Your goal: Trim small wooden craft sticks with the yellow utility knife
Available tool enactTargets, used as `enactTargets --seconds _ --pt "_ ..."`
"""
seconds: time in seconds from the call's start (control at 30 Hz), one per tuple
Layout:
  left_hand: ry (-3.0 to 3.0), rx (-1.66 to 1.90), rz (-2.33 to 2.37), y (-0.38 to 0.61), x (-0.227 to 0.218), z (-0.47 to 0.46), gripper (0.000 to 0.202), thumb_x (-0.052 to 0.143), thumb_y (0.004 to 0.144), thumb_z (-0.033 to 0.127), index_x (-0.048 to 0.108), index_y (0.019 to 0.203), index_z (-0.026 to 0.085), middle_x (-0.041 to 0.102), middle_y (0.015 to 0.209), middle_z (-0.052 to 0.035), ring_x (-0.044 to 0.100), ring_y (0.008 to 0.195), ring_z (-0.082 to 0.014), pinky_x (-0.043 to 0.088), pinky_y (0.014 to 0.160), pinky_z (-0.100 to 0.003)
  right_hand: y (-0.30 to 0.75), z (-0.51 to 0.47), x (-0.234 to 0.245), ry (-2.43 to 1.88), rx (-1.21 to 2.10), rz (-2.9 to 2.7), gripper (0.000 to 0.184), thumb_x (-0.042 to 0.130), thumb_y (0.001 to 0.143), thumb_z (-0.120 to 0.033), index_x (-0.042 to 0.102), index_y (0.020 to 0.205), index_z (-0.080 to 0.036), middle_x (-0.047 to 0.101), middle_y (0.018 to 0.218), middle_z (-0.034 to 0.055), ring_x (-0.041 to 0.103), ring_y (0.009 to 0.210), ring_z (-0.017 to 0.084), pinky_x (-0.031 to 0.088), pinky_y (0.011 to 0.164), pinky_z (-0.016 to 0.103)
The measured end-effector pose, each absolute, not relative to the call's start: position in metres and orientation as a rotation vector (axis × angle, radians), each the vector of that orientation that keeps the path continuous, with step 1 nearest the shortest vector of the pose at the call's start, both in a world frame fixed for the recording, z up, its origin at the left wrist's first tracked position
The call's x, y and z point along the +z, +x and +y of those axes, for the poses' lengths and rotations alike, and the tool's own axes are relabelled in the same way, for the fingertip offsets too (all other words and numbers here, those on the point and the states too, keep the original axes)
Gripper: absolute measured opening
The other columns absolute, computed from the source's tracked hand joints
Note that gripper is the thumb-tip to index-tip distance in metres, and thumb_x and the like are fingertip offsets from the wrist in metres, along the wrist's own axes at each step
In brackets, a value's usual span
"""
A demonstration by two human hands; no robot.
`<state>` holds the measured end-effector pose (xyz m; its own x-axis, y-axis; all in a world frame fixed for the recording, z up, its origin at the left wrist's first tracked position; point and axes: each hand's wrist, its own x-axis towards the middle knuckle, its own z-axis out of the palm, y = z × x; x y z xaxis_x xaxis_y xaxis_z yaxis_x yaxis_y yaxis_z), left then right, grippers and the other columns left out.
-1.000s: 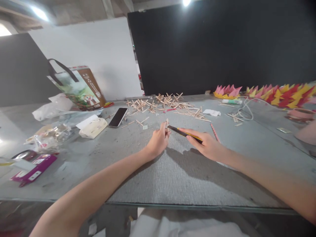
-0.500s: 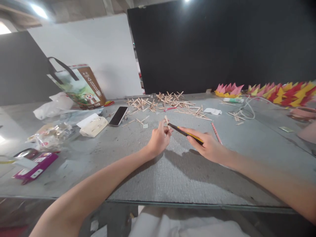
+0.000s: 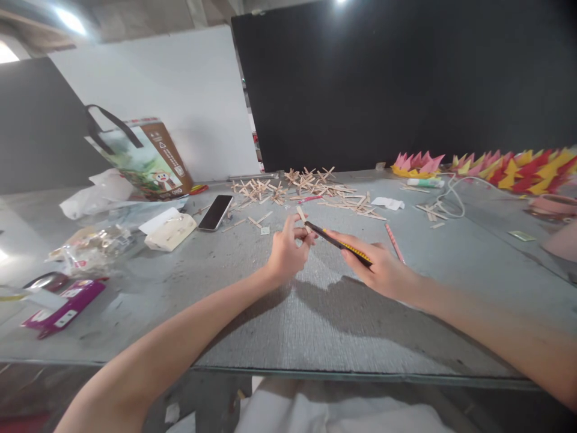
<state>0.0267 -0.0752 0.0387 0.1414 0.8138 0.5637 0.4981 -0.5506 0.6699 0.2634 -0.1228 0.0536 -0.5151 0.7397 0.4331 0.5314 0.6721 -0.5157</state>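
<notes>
My left hand [image 3: 286, 251] pinches a short wooden stick [image 3: 301, 214] between thumb and fingers, held just above the grey table [image 3: 315, 319]. My right hand [image 3: 377, 264] grips a black and yellow utility knife [image 3: 339, 243], its tip pointing left and touching the stick at my left fingertips. Both hands hover near the middle of the table. Behind them lies a scatter of cut wooden sticks [image 3: 311, 187], some glued into crosses.
A phone [image 3: 216, 212] and a white packet [image 3: 170, 231] lie left of the hands, with plastic bags, a purple box [image 3: 63, 305] and a printed carrier bag [image 3: 144, 157] further left. A pink pencil [image 3: 394, 242], a white cable [image 3: 451, 198] and folded coloured paper shapes [image 3: 505, 168] are on the right.
My left hand has turned the stick and raised it slightly, with the fingers spreading a little. The right hand with the knife has stayed almost still.
</notes>
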Motion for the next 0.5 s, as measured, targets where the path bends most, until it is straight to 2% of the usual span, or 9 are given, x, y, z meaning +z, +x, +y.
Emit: enactTargets --seconds 0.13,0.33,0.5 --pt "2.073 1.344 1.294 0.027 0.046 -0.08 0.042 0.067 0.095 0.021 0.052 0.134 0.021 0.08 0.08 0.0009 0.069 0.065 -0.0132 0.052 0.073 -0.027 0.262 -0.123 0.055 -0.987 0.393 -2.267 0.053 0.039 0.112 -0.037 0.045 0.163 -0.025 0.072 0.082 0.0013 0.048 0.049 0.013 0.043 0.055 0.026" --pt "2.195 1.292 1.316 0.02 0.033 -0.067 0.044 0.062 0.098 0.017 0.051 0.141 0.019 0.079 0.082 -0.0003 0.071 0.07 -0.0125 0.052 0.079 -0.026 0.261 -0.122 0.054 -1.016 0.425 -2.288 0.055 0.04 0.111 -0.036 0.041 0.166 -0.027 0.077 0.087 0.001 0.051 0.048 0.013 0.044 0.056 0.027" --pt "2.484 1.1 1.307 0.006 0.019 -0.044 0.042 0.052 0.105 0.019 0.051 0.147 0.019 0.079 0.1 -0.007 0.073 0.086 -0.0151 0.051 0.082 -0.026 0.261 -0.121 0.057 -1.092 0.481 -2.315 0.057 0.036 0.112 -0.04 0.038 0.167 -0.028 0.082 0.101 0.0062 0.051 0.046 0.013 0.043 0.054 0.027"
